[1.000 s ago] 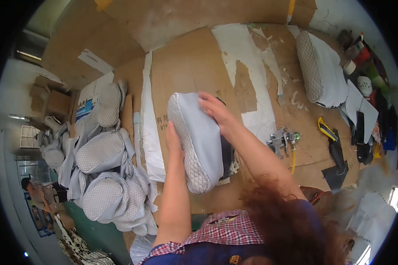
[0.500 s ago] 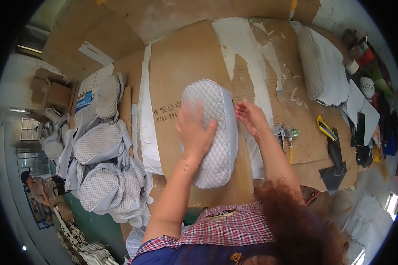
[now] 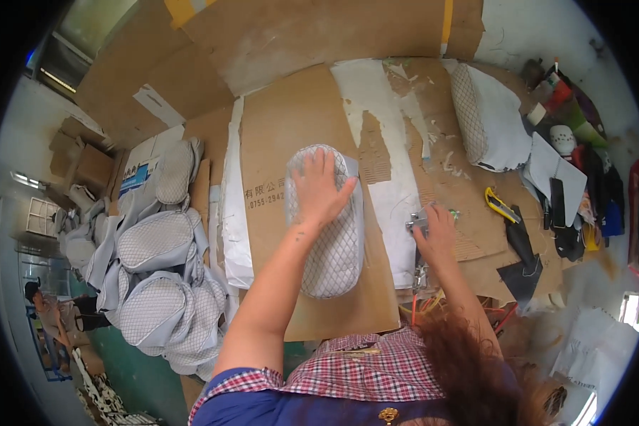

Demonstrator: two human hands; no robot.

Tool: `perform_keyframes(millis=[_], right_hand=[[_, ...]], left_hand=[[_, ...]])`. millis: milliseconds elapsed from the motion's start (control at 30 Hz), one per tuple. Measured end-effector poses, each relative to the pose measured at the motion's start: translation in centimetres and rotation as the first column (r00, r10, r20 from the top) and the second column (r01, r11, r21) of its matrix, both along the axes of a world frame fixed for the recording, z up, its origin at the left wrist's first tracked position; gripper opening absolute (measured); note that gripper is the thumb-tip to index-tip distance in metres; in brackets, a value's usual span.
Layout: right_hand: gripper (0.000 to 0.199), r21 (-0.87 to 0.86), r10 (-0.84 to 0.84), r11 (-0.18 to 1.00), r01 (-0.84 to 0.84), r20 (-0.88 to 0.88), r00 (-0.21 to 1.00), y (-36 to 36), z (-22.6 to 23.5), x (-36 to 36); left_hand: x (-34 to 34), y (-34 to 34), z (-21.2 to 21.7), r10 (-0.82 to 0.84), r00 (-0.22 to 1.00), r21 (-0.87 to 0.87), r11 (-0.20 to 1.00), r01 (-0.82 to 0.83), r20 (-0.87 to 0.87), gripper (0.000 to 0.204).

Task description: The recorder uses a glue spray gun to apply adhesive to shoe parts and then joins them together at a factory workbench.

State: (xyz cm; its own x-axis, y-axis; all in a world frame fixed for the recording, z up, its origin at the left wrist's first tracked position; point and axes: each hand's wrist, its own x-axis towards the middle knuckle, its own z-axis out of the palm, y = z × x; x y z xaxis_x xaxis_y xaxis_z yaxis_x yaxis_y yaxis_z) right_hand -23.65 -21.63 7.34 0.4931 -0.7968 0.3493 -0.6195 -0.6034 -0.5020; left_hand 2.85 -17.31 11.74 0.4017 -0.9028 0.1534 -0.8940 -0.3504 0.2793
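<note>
A long, rounded padded piece point(image 3: 332, 259) in pale grey quilted fabric lies lengthwise on the cardboard in front of me. My left hand point(image 3: 320, 190) rests flat on its upper half, fingers stretched out and slightly spread. To the right of it, my right hand point(image 3: 437, 231) has its fingers wrapped round a silver metal spray gun point(image 3: 417, 221). My fingers cover much of the gun's body; a bit of green shows behind them.
Several similar grey quilted covers point(image 3: 156, 241) are heaped at left. Another padded piece point(image 3: 493, 117) stands at the far right. A yellow utility knife point(image 3: 503, 206) lies near a black pointed piece point(image 3: 522, 277). A person point(image 3: 50, 319) is at the far left.
My right hand has moved right and down from beside the padded piece and taken hold of the spray gun. My left hand has settled on the piece's upper part.
</note>
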Motion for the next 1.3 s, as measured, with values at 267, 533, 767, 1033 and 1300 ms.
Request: perform_keyframes(millis=[267, 533, 767, 1033, 1300], right_hand=[[0.074, 0.289, -0.06, 0.932, 0.218, -0.471, 0.88, 3.4, 0.7, -0.6], [0.065, 0.529, -0.105, 0.823, -0.207, 0.5, 0.86, 5.2, 5.7, -7.1], [0.037, 0.607, 0.078, 0.691, -0.393, 0.478, 0.875, 19.8, 26.1, -3.8], [0.044, 0.528, 0.033, 0.814, -0.242, 0.373, 0.927, 26.5, 29.3, -2.4], [0.041, 0.562, -0.159, 0.824, -0.067, 0.343, 0.926, 29.4, 29.6, -3.3]], left_hand=[[-1.1, -2.1, -2.2, 0.026, 1.0, 0.118, 0.993, -0.024, -0.017, 0.078], [-1.5, 9.3, 0.9, -0.185, 0.971, 0.277, 0.935, 0.222, -0.154, 0.062], [-3.7, 17.7, -0.2, -0.331, 0.934, 0.109, 0.932, 0.346, -0.13, 0.068], [-5.7, 21.7, -0.8, -0.45, 0.878, 0.06, 0.884, 0.464, -0.161, 0.075], [-5.0, 25.7, -1.8, -0.545, 0.813, -0.134, 0.838, 0.528, -0.206, 0.051]])
